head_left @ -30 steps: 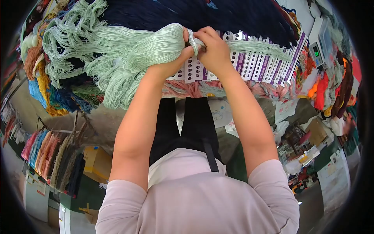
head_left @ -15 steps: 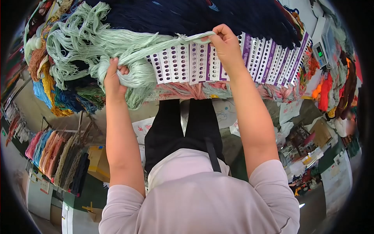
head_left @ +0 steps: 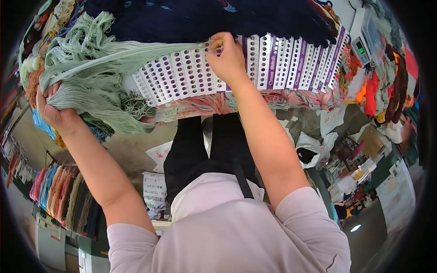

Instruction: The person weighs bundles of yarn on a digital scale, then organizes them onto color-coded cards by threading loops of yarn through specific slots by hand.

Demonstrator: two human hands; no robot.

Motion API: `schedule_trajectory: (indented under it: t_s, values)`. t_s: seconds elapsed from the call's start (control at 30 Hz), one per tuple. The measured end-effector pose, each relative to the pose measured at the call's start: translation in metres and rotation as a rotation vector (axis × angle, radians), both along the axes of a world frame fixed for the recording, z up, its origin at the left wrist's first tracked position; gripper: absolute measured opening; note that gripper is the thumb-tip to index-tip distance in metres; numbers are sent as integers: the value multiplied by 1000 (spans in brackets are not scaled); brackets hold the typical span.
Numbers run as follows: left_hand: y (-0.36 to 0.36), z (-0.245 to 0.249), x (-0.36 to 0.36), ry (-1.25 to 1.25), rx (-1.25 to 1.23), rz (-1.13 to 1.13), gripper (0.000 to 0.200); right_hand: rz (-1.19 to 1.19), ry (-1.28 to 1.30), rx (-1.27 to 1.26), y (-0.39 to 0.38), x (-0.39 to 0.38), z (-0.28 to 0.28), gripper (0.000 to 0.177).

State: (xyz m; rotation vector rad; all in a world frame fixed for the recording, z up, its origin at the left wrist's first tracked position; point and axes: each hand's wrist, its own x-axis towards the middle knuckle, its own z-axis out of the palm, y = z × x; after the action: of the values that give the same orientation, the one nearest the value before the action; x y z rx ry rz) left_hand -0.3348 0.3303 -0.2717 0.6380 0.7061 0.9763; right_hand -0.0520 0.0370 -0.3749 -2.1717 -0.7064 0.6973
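Closest to us are our pale lilac-grey short-sleeved cloth shirt (head_left: pixel 246 232) and, just past its hem, our black trousers (head_left: pixel 186 159). Our forearms spread from there: the left reaches well out to the side, the right more nearly straight ahead.

Along the worktop's near edge lies a row of pink and grey yarn bundles (head_left: pixel 221 104). Past it, at the far left, our left hand (head_left: pixel 55 110) is clenched around the thick part of a loose, pale mint-green hank of fine thread (head_left: pixel 93 95). Our right hand (head_left: pixel 223 54) is ahead of us and farther out, finger and thumb bent in, seeming to pinch the hank's thin right end.

So the hank lies between our hands, its long axis running left to right with a slant: the left end nearer our body, the right end farther off. The left hand is in the bulk; the right has only the tapering strands, which look drawn nearly straight.

Under the right hand fans a row of white and purple cards punched with round holes (head_left: pixel 191 73). Behind them spreads a broad navy-blue mass of fibre (head_left: pixel 205 20). Off to the right, well apart from both hands, stands a grey digital scale with a green display (head_left: pixel 361 51).
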Motion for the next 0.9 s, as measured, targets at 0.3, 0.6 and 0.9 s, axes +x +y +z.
schedule_trajectory:
  t_s: [0.3, 0.6, 0.9]
  values:
    - [8, 6, 43, 847, 329, 169, 18, 60, 161, -9, -1, 29, 6, 20]
    - [-160, -37, 159, 439, -38, -978, 26, 248, -154, 112, 24, 97, 49, 31]
    - [-144, -71, 187, 539, -6, -540, 36, 185, 102, -11, -10, 58, 30, 41]
